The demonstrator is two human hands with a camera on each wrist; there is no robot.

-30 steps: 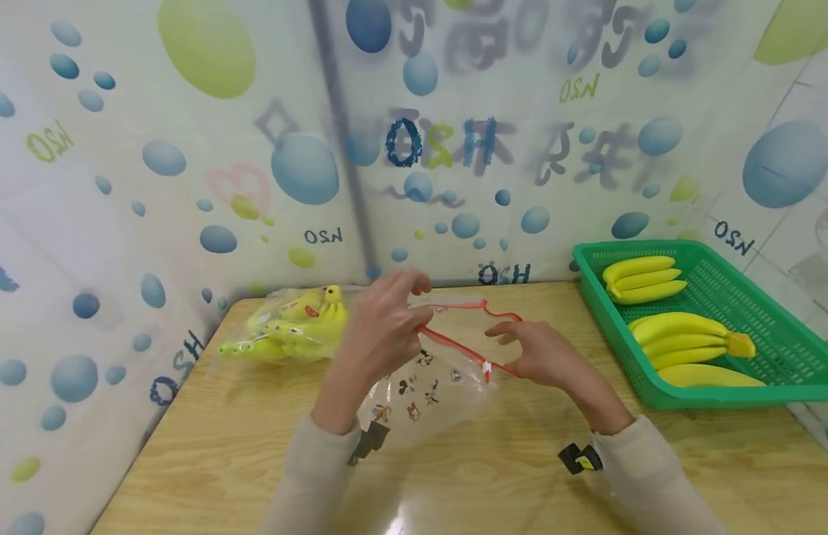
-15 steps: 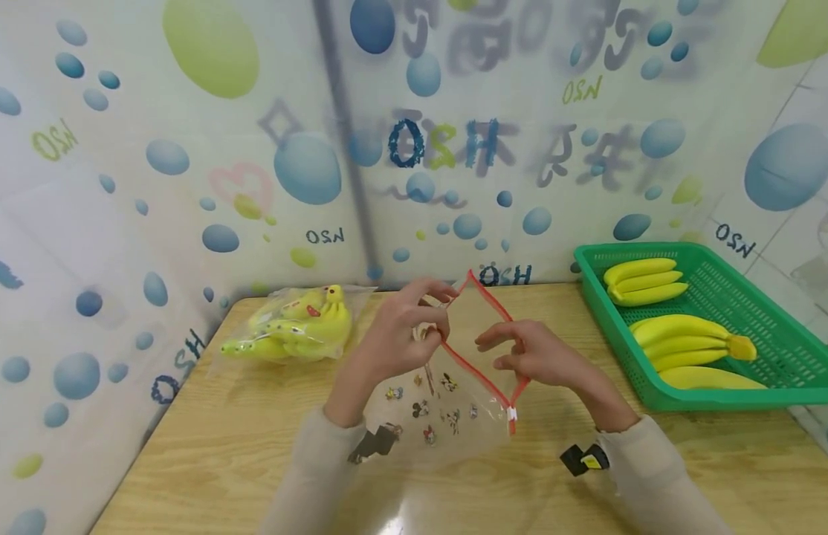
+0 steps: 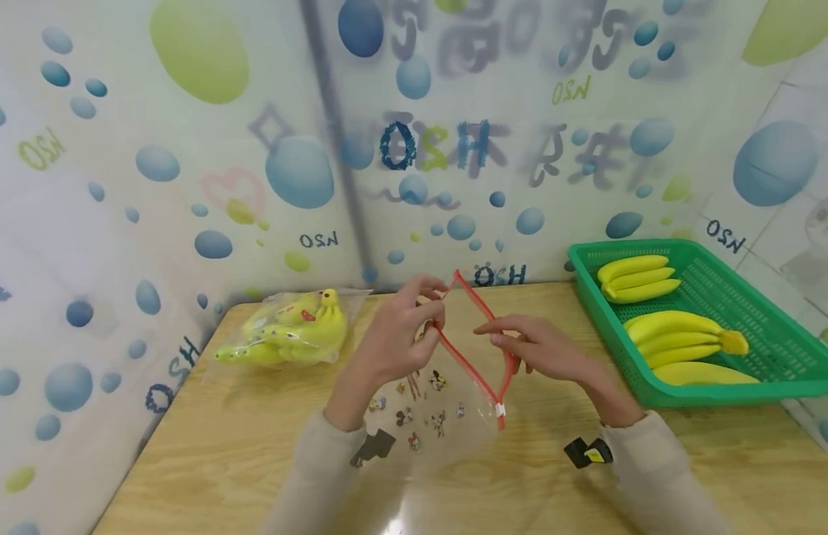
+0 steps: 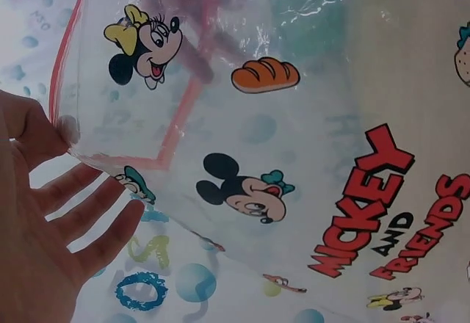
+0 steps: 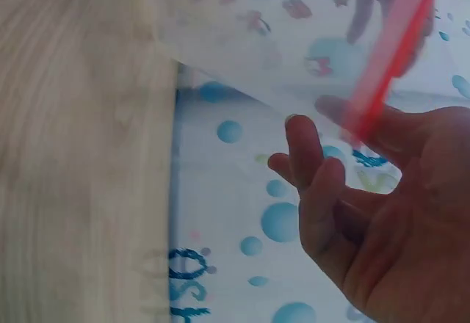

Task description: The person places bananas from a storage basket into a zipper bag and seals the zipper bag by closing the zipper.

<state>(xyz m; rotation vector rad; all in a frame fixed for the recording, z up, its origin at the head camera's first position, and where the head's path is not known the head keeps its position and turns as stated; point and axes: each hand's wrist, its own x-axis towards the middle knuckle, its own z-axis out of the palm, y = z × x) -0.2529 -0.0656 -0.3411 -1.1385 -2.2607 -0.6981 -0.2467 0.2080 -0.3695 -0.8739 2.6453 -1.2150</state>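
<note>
A clear zip bag [image 3: 421, 416] with red edging and cartoon prints hangs over the table, its mouth spread into a diamond. My left hand [image 3: 403, 334] pinches the mouth's left side; the left wrist view shows the thumb and index finger on the film, the other fingers spread. At the mouth's right side is my right hand [image 3: 541, 349], its fingers loosely bent and touching the red edge. One digit shows through the film in the right wrist view, the others outside it. A white slider [image 3: 500, 409] sits at the near corner. Nothing is visible inside the bag.
A green basket [image 3: 597, 327] at the right contains several yellow bananas [image 3: 675, 334]. Another clear bag [image 3: 287, 331], with bananas inside, lies at the back left. The wooden table [image 3: 207, 461] ends against a patterned curtain [image 3: 253, 104].
The bag's mouth has widened and its slider corner has dropped toward me. My left hand has shifted slightly right. My right hand's fingers have moved from within the mouth onto its right edge.
</note>
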